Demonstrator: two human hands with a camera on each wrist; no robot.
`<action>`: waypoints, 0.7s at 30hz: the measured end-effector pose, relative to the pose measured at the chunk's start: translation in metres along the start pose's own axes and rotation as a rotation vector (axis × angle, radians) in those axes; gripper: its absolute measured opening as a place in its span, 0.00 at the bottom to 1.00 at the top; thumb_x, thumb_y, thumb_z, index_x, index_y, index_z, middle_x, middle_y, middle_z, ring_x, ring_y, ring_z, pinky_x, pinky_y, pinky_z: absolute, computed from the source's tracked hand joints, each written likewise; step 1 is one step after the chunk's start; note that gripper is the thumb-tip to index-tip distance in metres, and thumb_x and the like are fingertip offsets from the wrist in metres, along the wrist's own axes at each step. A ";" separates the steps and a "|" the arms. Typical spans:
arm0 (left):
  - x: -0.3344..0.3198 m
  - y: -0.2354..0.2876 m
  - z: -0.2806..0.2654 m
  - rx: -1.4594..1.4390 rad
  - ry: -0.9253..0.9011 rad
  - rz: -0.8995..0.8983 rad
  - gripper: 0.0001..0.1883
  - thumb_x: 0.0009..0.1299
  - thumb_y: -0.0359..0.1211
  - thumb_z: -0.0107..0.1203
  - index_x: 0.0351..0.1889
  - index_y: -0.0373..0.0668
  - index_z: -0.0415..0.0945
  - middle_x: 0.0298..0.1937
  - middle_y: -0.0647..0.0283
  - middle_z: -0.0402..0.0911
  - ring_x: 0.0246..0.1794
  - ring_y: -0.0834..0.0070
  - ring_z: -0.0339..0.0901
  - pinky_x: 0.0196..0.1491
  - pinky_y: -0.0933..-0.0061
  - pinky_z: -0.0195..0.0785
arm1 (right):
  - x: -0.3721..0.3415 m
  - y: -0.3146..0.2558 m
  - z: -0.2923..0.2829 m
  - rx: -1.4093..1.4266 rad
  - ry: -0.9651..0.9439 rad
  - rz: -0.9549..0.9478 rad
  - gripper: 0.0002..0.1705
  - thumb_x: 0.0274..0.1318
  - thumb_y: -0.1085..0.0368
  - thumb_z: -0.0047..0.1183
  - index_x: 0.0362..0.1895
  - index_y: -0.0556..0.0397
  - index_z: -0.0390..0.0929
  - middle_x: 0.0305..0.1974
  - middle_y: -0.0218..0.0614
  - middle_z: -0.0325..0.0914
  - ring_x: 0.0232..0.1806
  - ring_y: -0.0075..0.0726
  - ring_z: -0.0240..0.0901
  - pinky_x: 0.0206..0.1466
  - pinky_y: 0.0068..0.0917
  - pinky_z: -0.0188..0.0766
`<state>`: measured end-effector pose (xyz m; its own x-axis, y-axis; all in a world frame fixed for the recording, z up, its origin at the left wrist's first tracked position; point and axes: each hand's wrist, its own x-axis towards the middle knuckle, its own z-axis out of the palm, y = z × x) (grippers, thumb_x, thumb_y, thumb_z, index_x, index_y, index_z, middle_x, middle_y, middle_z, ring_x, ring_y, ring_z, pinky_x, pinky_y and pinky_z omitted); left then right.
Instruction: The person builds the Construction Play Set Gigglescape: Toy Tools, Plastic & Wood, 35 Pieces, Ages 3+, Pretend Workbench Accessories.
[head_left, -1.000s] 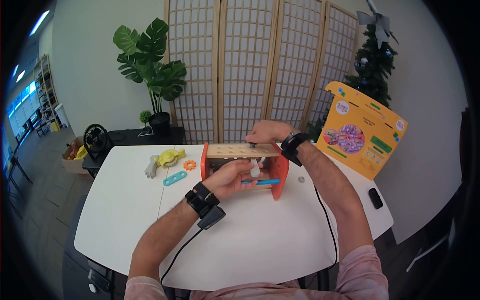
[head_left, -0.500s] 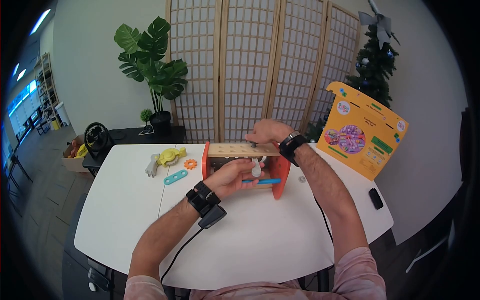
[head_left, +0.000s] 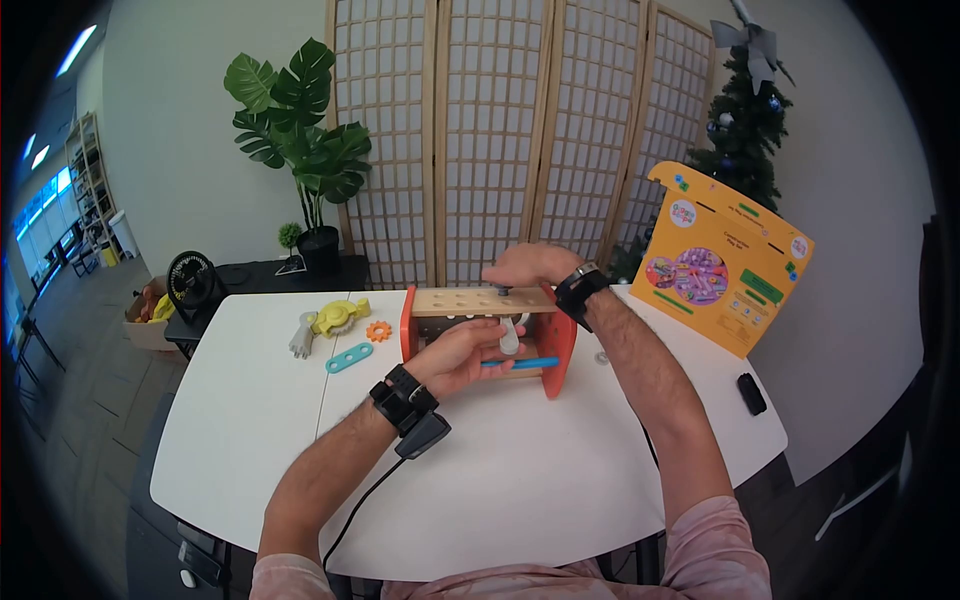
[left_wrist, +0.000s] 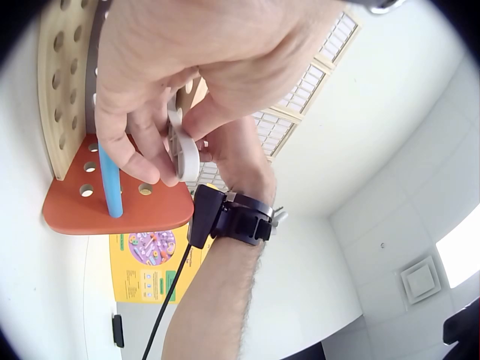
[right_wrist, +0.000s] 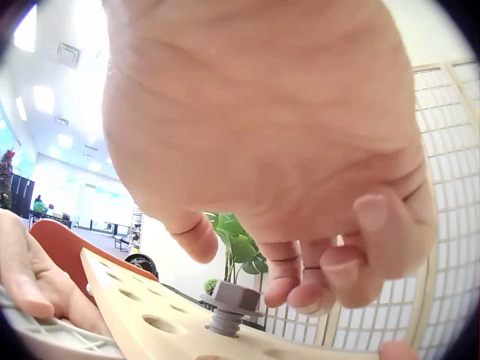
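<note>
The wooden toy bench with red end panels [head_left: 560,365] stands on the table. A grey hex bolt [right_wrist: 234,301] stands upright in a hole of its perforated top board [right_wrist: 142,319], the threads partly showing above the wood. My right hand [right_wrist: 262,120] hovers over the bolt with fingers loosely bent, not touching it in the right wrist view. My left hand [head_left: 462,358] is at the bench's open front, pinching a light grey wrench-like piece [left_wrist: 182,150] between thumb and fingers. A blue bar [left_wrist: 110,180] lies across behind the left fingers; whether they touch it, I cannot tell.
Left of the bench lie a yellow toy saw [head_left: 340,317], a grey claw-ended piece [head_left: 302,335], an orange gear [head_left: 379,331] and a teal strip [head_left: 350,358]. To the right are a small grey piece [head_left: 601,357], a yellow box [head_left: 725,260] and a black object [head_left: 751,394].
My right hand has lifted slightly off the bolt and its fingers have loosened. The left hand stays in place with the grey piece.
</note>
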<state>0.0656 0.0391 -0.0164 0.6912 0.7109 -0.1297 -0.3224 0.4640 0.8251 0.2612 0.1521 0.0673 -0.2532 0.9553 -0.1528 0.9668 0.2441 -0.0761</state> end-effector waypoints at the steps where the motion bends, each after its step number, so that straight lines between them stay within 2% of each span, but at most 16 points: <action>1: 0.000 0.000 0.000 0.001 -0.004 0.003 0.15 0.89 0.36 0.52 0.69 0.41 0.72 0.70 0.64 0.81 0.64 0.71 0.82 0.60 0.65 0.82 | 0.002 0.000 0.001 0.014 -0.021 -0.068 0.41 0.65 0.32 0.47 0.59 0.52 0.91 0.57 0.52 0.89 0.63 0.60 0.85 0.65 0.56 0.79; 5: 0.000 0.000 0.001 0.009 -0.006 0.003 0.15 0.89 0.36 0.52 0.68 0.41 0.72 0.70 0.64 0.81 0.64 0.71 0.82 0.60 0.65 0.82 | -0.003 -0.004 -0.005 -0.056 -0.052 -0.010 0.41 0.65 0.32 0.46 0.58 0.51 0.91 0.56 0.53 0.89 0.61 0.60 0.86 0.64 0.56 0.79; 8: 0.001 -0.001 -0.001 -0.003 -0.007 0.005 0.15 0.89 0.36 0.52 0.68 0.41 0.72 0.70 0.64 0.81 0.64 0.71 0.82 0.60 0.65 0.82 | -0.009 -0.006 -0.007 -0.051 0.028 0.012 0.39 0.65 0.33 0.47 0.56 0.52 0.92 0.56 0.53 0.90 0.59 0.60 0.86 0.62 0.56 0.79; 10: 0.001 -0.001 -0.001 0.008 0.001 0.007 0.15 0.89 0.36 0.52 0.68 0.41 0.72 0.71 0.64 0.81 0.64 0.71 0.82 0.60 0.65 0.82 | -0.006 -0.003 -0.002 0.006 0.035 -0.060 0.39 0.67 0.34 0.46 0.52 0.56 0.92 0.52 0.56 0.90 0.56 0.65 0.86 0.62 0.55 0.79; 13: 0.001 -0.001 0.000 0.008 -0.007 0.006 0.15 0.89 0.36 0.52 0.68 0.41 0.72 0.71 0.64 0.81 0.64 0.71 0.82 0.60 0.65 0.82 | 0.002 0.002 0.004 0.000 0.013 -0.110 0.39 0.67 0.33 0.46 0.52 0.55 0.92 0.52 0.57 0.90 0.56 0.65 0.86 0.61 0.55 0.79; 17: 0.001 0.000 -0.001 0.005 -0.022 0.008 0.15 0.89 0.36 0.51 0.68 0.41 0.72 0.71 0.64 0.81 0.64 0.71 0.82 0.60 0.64 0.82 | -0.007 -0.003 -0.003 -0.063 -0.002 -0.067 0.39 0.67 0.34 0.46 0.51 0.55 0.92 0.52 0.57 0.90 0.56 0.65 0.86 0.61 0.55 0.79; 19: 0.000 0.000 0.000 -0.003 -0.007 0.003 0.15 0.89 0.36 0.52 0.68 0.42 0.72 0.71 0.64 0.81 0.64 0.71 0.82 0.60 0.64 0.83 | -0.014 -0.006 -0.005 0.002 0.012 -0.042 0.40 0.68 0.34 0.45 0.52 0.56 0.92 0.52 0.58 0.90 0.56 0.66 0.86 0.62 0.54 0.79; 21: 0.001 0.000 0.000 -0.002 -0.008 0.003 0.14 0.89 0.36 0.52 0.68 0.42 0.72 0.71 0.64 0.81 0.64 0.71 0.82 0.60 0.64 0.83 | -0.006 -0.002 0.003 0.001 0.021 -0.078 0.40 0.68 0.33 0.45 0.52 0.56 0.92 0.52 0.58 0.90 0.56 0.66 0.86 0.62 0.54 0.79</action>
<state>0.0662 0.0394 -0.0165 0.6953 0.7082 -0.1224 -0.3259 0.4625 0.8246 0.2607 0.1455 0.0655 -0.3270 0.9366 -0.1261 0.9441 0.3177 -0.0880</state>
